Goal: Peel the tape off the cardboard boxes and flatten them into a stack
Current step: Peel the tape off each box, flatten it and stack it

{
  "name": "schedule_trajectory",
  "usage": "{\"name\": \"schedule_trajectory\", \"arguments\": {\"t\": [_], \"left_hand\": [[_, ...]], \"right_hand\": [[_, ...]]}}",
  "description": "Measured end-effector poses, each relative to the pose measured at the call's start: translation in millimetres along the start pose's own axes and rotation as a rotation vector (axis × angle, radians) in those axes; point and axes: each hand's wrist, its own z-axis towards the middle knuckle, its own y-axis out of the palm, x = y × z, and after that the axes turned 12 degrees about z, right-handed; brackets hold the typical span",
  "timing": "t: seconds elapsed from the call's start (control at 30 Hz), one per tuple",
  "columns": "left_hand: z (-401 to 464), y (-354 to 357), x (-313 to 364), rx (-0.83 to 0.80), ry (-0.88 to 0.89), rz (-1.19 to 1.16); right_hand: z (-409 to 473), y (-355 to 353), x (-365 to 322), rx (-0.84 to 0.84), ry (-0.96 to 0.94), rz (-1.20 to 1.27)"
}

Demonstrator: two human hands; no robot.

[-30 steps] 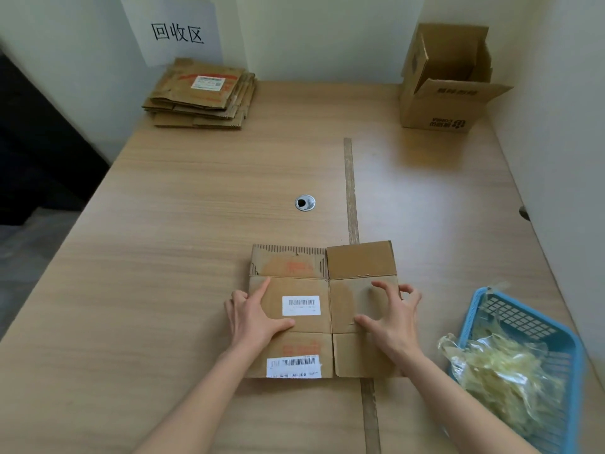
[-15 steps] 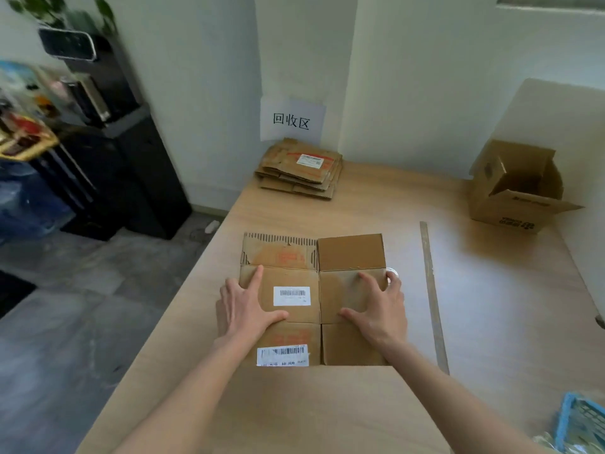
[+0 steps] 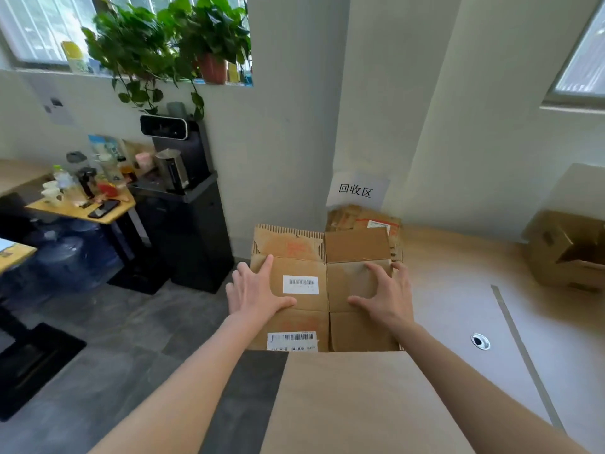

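Flattened box (image 3: 322, 290): we hold this squashed cardboard carton between our two hands, above the near left edge of the table, its left part out over the grey floor. It lies roughly level, flaps spread, with a white barcode label (image 3: 300, 284) on its middle panel and a second label (image 3: 292, 341) at its near edge.

Left hand (image 3: 258, 294): our palm lies on the box's left side, fingers straight and spread apart, the thumb stretched along the cardboard toward the middle (whether anything curls under the edge we cannot tell).

Right hand (image 3: 388, 298): it lies on the right panel, fingers apart and slightly bent, fingertips pressing the cardboard, the thumb pointing toward the left hand.

Stack of flattened boxes (image 3: 363, 221): it sits at the far left corner of the table against the wall, just beyond the box we carry and partly hidden by it.

Paper sign (image 3: 357, 191): taped to the wall directly above the stack, with three printed characters.

Open box (image 3: 566, 253): one unflattened carton stands at the far right of the table, flaps up, well apart from the stack.

Table (image 3: 458, 309): pale wood, with a round metal grommet (image 3: 480, 341) and a seam (image 3: 523, 352) running front to back.

Beyond the table: a dark water dispenser (image 3: 183, 198) and potted plants (image 3: 170, 40) on the windowsill.
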Motion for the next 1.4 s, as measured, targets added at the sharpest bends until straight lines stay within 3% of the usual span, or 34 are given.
{"name": "schedule_trajectory", "arguments": {"t": [0.2,0.6,0.87,1.17,1.4], "left_hand": [[85,-27,-34,0.032,0.042,0.036],[280,-29,-61,-0.054,0.167,0.048],[365,-22,-26,-0.126,0.304,-0.022],[443,11,22,-0.246,0.506,-0.061],[492,56,77,-0.342,0.577,-0.050]], "right_hand": [[64,29,-53,0.066,0.015,-0.015],[216,98,-101,0.098,0.168,-0.026],[271,90,-96,0.169,0.252,-0.087],[304,91,-71,0.191,0.482,-0.093],[354,86,-24,0.185,0.565,-0.114]]}}
